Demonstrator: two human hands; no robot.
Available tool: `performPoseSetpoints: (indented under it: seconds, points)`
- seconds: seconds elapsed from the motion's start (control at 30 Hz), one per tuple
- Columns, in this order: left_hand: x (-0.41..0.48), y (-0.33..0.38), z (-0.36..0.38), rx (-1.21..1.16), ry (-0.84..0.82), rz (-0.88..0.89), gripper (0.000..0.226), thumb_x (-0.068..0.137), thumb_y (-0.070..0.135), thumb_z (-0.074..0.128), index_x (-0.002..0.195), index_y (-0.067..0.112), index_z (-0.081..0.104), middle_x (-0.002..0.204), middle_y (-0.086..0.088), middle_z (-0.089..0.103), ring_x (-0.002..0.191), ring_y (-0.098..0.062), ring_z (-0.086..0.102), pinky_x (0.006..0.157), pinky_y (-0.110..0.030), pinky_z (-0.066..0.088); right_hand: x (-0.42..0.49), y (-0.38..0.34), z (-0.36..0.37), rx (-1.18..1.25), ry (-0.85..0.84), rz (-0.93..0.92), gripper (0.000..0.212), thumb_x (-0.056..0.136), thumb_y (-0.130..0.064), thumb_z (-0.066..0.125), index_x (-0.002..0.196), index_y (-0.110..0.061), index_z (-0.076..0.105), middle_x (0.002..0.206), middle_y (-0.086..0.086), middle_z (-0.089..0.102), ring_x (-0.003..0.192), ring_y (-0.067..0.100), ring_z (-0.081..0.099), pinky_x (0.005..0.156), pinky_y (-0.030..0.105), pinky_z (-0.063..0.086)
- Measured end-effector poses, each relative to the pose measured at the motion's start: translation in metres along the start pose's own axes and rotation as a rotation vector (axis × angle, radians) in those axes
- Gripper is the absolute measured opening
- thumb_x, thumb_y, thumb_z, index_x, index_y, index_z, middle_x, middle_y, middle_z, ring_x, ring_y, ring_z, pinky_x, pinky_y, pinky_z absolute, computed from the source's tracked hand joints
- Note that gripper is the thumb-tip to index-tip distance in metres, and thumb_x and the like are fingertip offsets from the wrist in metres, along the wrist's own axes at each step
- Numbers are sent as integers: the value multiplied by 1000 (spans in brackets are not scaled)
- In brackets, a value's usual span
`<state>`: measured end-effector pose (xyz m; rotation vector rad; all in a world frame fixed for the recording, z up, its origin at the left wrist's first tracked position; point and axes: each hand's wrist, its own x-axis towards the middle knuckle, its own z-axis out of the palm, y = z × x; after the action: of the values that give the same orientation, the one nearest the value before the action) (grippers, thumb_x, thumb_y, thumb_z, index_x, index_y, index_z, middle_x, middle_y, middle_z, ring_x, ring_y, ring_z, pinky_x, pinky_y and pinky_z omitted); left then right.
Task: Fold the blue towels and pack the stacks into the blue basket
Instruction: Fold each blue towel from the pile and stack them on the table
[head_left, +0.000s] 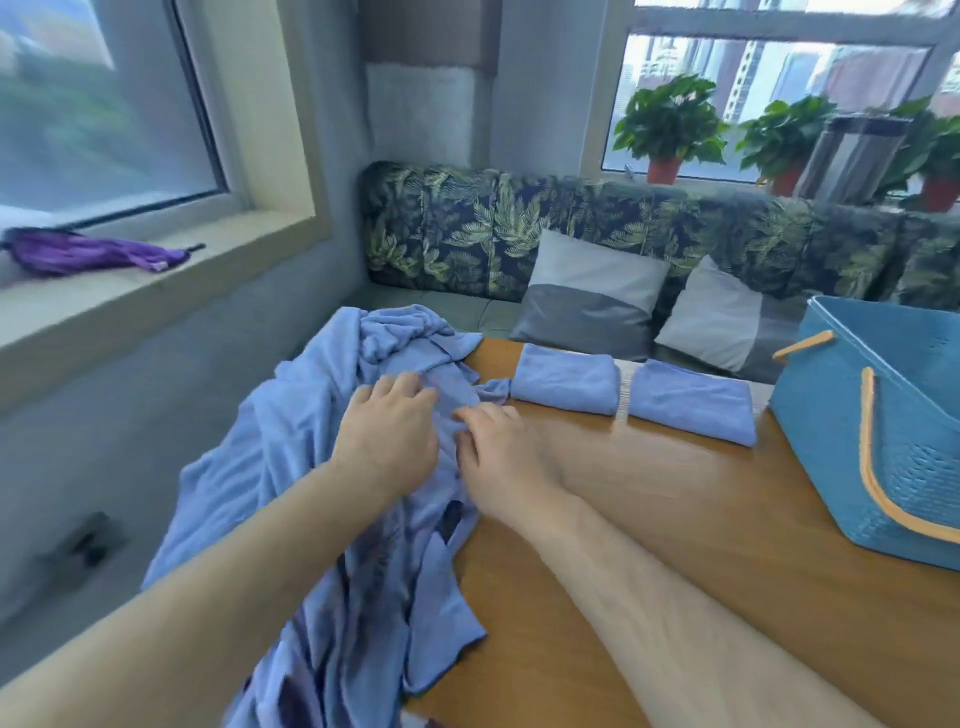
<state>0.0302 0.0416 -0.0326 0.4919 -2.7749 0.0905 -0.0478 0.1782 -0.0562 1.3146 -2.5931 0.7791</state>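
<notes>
Head view, centre: left grip (387, 436), released, pins the heap of crumpled blue cloth towels (311, 467) so right grip (498, 457), pinching a fold, can likely separate one.

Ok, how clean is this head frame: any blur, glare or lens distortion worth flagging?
Head view: soft daylight, no hard shadows, only a mild sheen on the table; the left window is smeared by motion blur; the left hand and right hand are slightly soft, so their grip on the towel pile is unclear; wide-angle bending tilts the blue basket at the edge.
</notes>
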Motion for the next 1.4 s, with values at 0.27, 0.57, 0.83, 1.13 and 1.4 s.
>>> performPoseSetpoints:
  seconds: [0.27,0.57,0.83,1.13,1.4]
  points:
    - [-11,-67,0,102,34,-370,40,95,46,49,123,17,54,132,-8,50,123,-32,44,98,-43,31,44,-65,49,146,-33,-41,25,104,-27,47,118,-19,67,118,3,68,111,29,54,95,44,43]
    - [-10,-67,-33,-713,92,-317,21,93,2,55,101,11,72,92,7,69,88,-7,62,74,-7,42,79,-82,34,542,9,262,36,105,-34,45,86,-12,66,83,-1,69,82,19,62,67,31,42]
    - [-12,-63,-43,-932,81,-231,12,91,15,63,82,18,71,80,1,72,68,-6,59,68,-22,47,80,-72,4,989,-239,473,19,85,-1,66,68,-9,68,67,10,61,61,20,53,55,29,40]
    - [22,-37,-18,-212,-34,-60,36,93,20,54,128,28,61,119,0,58,113,-29,49,88,-35,37,19,-30,-59,878,-90,481,28,71,-13,61,56,-20,39,62,0,36,64,18,32,58,32,28]
    - [-7,81,-38,-471,-121,321,10,83,12,52,73,11,50,78,-7,52,76,-20,43,69,-38,36,-54,20,-95,924,-210,566,17,90,-15,59,105,-19,66,98,4,69,91,23,64,81,38,51]
